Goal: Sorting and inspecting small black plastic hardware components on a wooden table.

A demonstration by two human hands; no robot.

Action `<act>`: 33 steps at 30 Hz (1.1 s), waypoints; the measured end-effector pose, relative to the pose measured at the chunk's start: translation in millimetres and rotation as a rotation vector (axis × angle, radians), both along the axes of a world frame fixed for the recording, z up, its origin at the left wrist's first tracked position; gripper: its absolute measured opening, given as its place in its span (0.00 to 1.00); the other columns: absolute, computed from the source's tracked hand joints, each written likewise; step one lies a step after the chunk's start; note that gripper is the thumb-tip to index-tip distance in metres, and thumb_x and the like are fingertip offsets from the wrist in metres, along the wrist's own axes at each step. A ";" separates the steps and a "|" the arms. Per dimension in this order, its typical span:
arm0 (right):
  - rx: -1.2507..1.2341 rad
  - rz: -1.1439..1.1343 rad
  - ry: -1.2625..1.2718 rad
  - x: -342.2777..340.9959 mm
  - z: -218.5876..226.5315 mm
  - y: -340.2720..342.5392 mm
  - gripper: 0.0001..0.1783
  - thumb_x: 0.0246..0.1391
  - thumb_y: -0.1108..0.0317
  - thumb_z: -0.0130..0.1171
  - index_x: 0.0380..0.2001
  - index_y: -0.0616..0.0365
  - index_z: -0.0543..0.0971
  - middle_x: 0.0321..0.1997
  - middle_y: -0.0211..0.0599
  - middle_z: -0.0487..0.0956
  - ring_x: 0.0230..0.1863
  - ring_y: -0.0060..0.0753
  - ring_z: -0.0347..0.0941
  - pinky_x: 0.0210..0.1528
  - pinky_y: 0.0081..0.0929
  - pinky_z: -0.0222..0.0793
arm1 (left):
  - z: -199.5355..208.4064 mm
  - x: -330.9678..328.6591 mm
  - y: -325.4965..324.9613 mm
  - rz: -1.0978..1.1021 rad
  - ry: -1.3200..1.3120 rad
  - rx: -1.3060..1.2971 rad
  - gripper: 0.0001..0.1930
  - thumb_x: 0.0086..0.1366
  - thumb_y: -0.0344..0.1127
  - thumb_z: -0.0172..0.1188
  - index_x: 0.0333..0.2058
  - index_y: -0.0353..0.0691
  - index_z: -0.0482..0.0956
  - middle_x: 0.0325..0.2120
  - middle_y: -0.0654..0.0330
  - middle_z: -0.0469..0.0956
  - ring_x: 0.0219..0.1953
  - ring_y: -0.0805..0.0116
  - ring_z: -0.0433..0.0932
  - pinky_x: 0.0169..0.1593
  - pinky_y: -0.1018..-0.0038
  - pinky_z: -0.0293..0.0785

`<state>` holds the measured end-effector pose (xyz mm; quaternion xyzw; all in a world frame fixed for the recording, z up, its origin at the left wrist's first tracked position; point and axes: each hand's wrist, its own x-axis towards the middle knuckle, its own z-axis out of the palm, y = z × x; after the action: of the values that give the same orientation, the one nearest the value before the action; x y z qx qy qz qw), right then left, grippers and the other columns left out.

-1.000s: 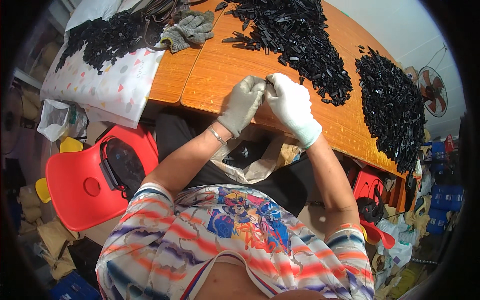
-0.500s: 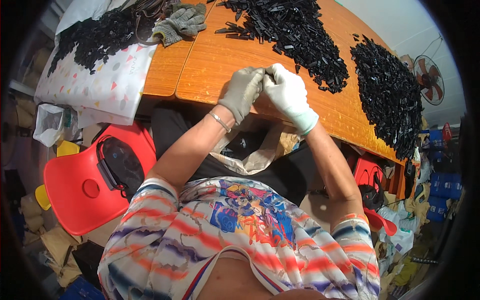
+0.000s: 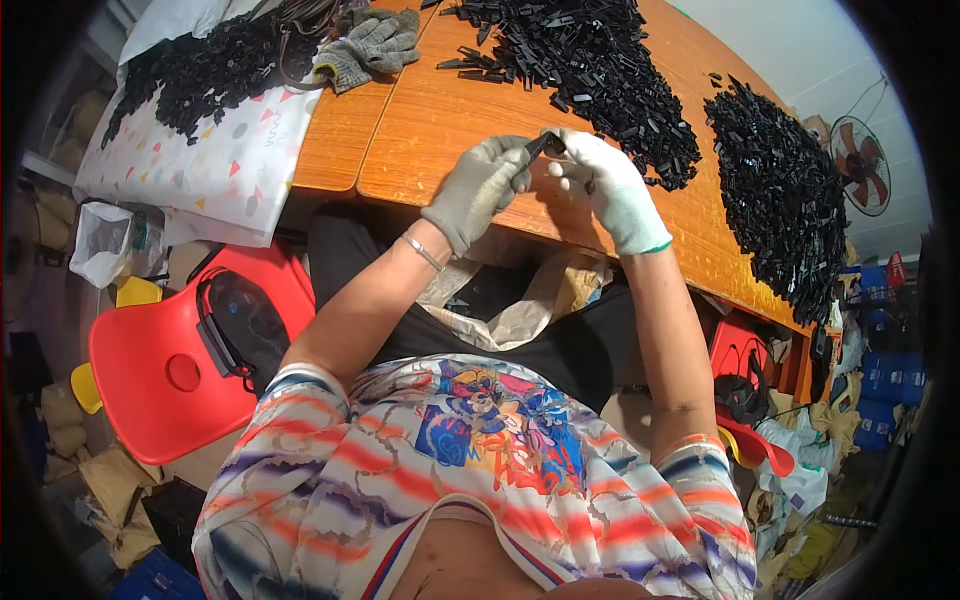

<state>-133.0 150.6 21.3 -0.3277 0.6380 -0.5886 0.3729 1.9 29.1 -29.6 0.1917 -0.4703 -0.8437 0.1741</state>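
Note:
My left hand (image 3: pixel 478 188), in a grey glove, pinches a slim black plastic piece (image 3: pixel 538 146) above the table's near edge. At the piece's far end, my right hand (image 3: pixel 614 190) in a white glove closes its fingertips on a dark part; whether this is the same piece or a second one I cannot tell. Beyond my hands a large heap of black plastic pieces (image 3: pixel 610 80) lies on the orange wooden table (image 3: pixel 425 130). Between my legs sits an open pale sack (image 3: pixel 515 315) with dark contents.
Another heap of black pieces (image 3: pixel 775 190) covers the table's right side. At the left, more small black parts (image 3: pixel 215 80) lie on a patterned sheet (image 3: pixel 235 170), beside a grey knitted glove (image 3: pixel 372 45). A red chair (image 3: pixel 160 370) stands left of me, a fan (image 3: pixel 860 165) far right.
My hands have drawn slightly apart, the right one moving rightward and turning. A black piece now shows between them, where before it was hidden by the gloves.

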 end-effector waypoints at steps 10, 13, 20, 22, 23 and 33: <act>0.029 -0.016 -0.055 35.8 -23.7 4.1 0.13 0.56 0.62 0.61 0.28 0.63 0.80 0.27 0.30 0.79 0.29 0.18 0.71 0.33 0.19 0.67 | 1.9 32.9 39.6 -0.160 0.088 0.317 0.10 0.73 0.38 0.41 0.40 0.41 0.69 0.20 0.69 0.65 0.14 0.85 0.53 0.17 0.88 0.47; 0.022 0.003 0.039 33.5 -14.4 4.1 0.13 0.56 0.62 0.61 0.31 0.63 0.81 0.27 0.30 0.79 0.29 0.18 0.71 0.33 0.19 0.67 | 4.7 34.7 41.6 -0.140 0.142 0.291 0.10 0.73 0.37 0.42 0.44 0.39 0.69 0.21 0.69 0.66 0.16 0.86 0.56 0.20 0.89 0.51; 0.157 -0.163 0.441 -25.4 -31.6 6.1 0.10 0.52 0.65 0.55 0.29 0.60 0.81 0.24 0.38 0.78 0.29 0.23 0.74 0.36 0.25 0.70 | 25.1 68.0 17.9 -0.203 -0.334 -0.991 0.13 0.64 0.35 0.54 0.46 0.38 0.77 0.37 0.56 0.79 0.38 0.61 0.78 0.44 0.69 0.73; 0.221 -0.385 1.150 -45.4 -37.2 7.8 0.08 0.53 0.63 0.58 0.33 0.52 0.83 0.34 0.39 0.80 0.35 0.38 0.78 0.40 0.30 0.72 | 24.8 80.9 10.7 -0.141 -0.295 -1.415 0.12 0.61 0.35 0.56 0.42 0.40 0.79 0.39 0.54 0.79 0.43 0.56 0.77 0.48 0.66 0.70; 0.237 -0.350 1.247 -55.2 -37.0 6.7 0.08 0.53 0.65 0.57 0.36 0.49 0.83 0.38 0.38 0.79 0.37 0.45 0.77 0.41 0.34 0.72 | 31.5 83.0 8.8 -0.108 -0.303 -1.425 0.11 0.60 0.34 0.56 0.40 0.40 0.79 0.38 0.55 0.79 0.44 0.56 0.76 0.50 0.64 0.69; 0.336 -0.037 1.406 -72.2 -36.7 -6.1 0.10 0.46 0.72 0.61 0.35 0.51 0.81 0.36 0.39 0.77 0.37 0.46 0.76 0.40 0.36 0.72 | 16.5 -24.3 -90.9 0.195 -0.501 -1.485 0.15 0.64 0.36 0.51 0.50 0.48 0.74 0.42 0.51 0.78 0.43 0.49 0.76 0.46 0.60 0.73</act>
<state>-205.2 144.4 -15.4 -0.5564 0.8142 -0.1389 -0.0904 -22.4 -61.7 -13.2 0.2498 -0.9169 -0.2216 0.2186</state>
